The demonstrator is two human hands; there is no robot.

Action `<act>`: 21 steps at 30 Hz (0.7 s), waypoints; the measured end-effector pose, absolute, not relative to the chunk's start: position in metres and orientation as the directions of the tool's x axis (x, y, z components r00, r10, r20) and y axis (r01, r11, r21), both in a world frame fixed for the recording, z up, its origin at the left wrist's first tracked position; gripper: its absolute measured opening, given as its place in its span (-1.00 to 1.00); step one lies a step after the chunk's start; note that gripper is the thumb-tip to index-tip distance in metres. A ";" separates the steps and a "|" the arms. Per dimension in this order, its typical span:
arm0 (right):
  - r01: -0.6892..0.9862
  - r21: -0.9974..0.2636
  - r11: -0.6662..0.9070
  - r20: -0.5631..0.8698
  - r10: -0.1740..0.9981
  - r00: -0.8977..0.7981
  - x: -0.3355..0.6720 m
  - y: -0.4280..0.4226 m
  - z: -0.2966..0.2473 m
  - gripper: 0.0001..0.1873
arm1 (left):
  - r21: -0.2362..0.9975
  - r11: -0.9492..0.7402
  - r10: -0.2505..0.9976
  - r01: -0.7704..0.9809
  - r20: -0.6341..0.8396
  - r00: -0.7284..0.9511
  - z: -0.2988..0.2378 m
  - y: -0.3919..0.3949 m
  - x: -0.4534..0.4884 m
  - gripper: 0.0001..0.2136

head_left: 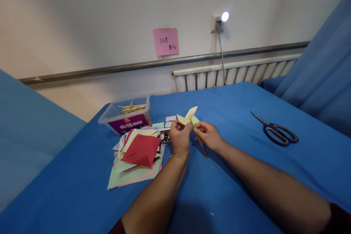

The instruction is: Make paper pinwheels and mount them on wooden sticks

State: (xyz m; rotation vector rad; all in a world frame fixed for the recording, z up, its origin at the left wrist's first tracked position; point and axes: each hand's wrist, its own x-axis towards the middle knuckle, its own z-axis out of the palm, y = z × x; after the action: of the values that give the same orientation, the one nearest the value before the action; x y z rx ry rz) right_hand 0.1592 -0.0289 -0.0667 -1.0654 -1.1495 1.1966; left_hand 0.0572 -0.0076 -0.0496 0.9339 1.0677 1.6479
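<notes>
Over the blue table (236, 142) both my hands are raised together. My left hand (179, 136) pinches a pale yellow folded paper pinwheel (188, 116) from the left, fingers closed. My right hand (207, 134) is closed on a thin wooden stick (202, 147) that slants down to the right, its top end meeting the paper. To the left of my left hand lies a pile of coloured paper squares (137, 161) with a red folded piece (142, 150) on top.
A clear plastic box (126, 117) holding wooden sticks stands at the table's back left. Black scissors (276, 130) lie to the right. Small white boxes (170, 120) sit behind my hands. A radiator (238, 74) and a pink note (166, 41) are on the wall.
</notes>
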 end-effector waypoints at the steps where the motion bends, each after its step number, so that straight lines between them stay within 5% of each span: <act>1: -0.122 -0.989 0.084 0.082 0.996 0.015 0.159 -0.029 -0.067 -0.70 | 0.936 -0.191 0.957 -0.296 0.111 -0.267 -0.049 -0.008 0.057 -0.73; 21: -0.119 -0.986 0.119 0.115 0.993 0.039 0.155 -0.028 -0.071 -0.63 | 0.933 -0.205 0.963 -0.296 0.139 -0.230 -0.047 -0.010 0.060 -0.71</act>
State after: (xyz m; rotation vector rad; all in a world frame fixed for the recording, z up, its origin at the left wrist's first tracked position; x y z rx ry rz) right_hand 0.1552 -0.0281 -0.0708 -1.0501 -1.1499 1.1548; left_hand 0.0598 -0.0098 -0.0469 0.9805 1.0179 1.6268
